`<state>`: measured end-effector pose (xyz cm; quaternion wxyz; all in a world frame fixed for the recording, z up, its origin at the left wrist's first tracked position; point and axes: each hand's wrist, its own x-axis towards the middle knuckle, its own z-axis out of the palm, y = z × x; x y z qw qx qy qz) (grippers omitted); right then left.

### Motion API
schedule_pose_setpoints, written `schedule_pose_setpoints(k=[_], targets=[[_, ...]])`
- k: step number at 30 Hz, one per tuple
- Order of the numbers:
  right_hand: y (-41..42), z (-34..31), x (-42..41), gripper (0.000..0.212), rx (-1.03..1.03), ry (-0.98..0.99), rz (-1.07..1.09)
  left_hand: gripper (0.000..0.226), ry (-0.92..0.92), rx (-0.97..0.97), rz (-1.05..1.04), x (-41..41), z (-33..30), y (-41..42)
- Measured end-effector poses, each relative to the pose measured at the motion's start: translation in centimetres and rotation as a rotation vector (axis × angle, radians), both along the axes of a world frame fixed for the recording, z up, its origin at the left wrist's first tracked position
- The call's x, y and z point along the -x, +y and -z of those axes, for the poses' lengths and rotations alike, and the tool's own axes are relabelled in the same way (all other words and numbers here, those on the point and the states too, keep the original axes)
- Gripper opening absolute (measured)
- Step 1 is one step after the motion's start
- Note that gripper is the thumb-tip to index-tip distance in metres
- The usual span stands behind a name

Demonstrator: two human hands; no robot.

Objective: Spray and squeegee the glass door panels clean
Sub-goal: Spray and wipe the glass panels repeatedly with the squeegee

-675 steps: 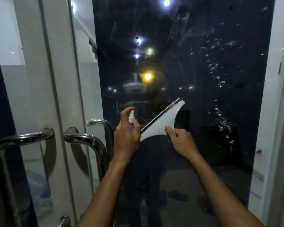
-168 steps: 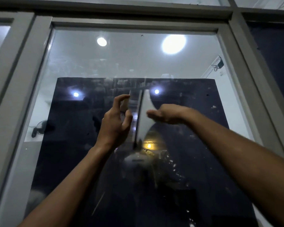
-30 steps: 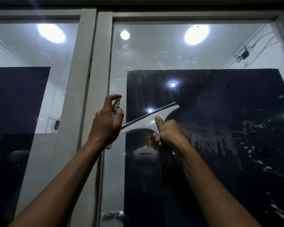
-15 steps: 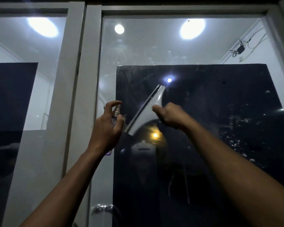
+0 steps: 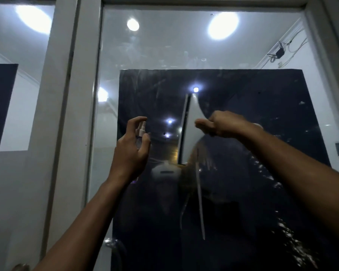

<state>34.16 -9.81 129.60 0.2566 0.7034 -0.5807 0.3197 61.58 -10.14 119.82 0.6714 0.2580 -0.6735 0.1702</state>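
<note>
My right hand grips the handle of a white squeegee, whose blade stands upright against the upper part of the glass door panel. My left hand holds a small spray bottle a little left of the squeegee, with the index finger curled over its nozzle. Wet streaks and droplets run down the glass at the right. A pale vertical streak lies below the squeegee.
A white door frame runs vertically at the left of the panel, with another glass pane beyond it. A metal door handle shows at the bottom. Ceiling lights reflect in the glass. The right frame edge bounds the panel.
The squeegee has turned from slanted to upright and shifted right across the glass with my right hand. My left hand has kept the spray bottle at about the same height.
</note>
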Motion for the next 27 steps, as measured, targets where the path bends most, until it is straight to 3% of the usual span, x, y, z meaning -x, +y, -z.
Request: schedule_pose_setpoints(k=[4, 7, 11, 19, 27], targets=[[1.6, 1.0, 3.5, 0.071, 0.026, -0.052, 0.027, 0.035, -0.01, 0.001, 0.023, 1.4, 0.3, 0.2], [1.3, -0.1, -0.2, 0.074, 0.131, 0.067, 0.024, 0.036, -0.012, -0.002, 0.042, 2.2, 0.1, 0.2], [-0.6, 1.4, -5.4, 0.07, 0.101, 0.144, -0.049, 0.035, 0.025, 0.011, 0.066, 3.2, 0.1, 0.4], [1.7, 4.3, 6.2, 0.068, 0.011, 0.05, 0.016, 0.035, 0.004, -0.011, 0.098, 4.9, 2.5, 0.3], [0.1, 6.1, 2.2, 0.065, 0.044, 0.178, -0.037, 0.035, 0.003, -0.038, 0.14, 7.8, 3.9, 0.6]])
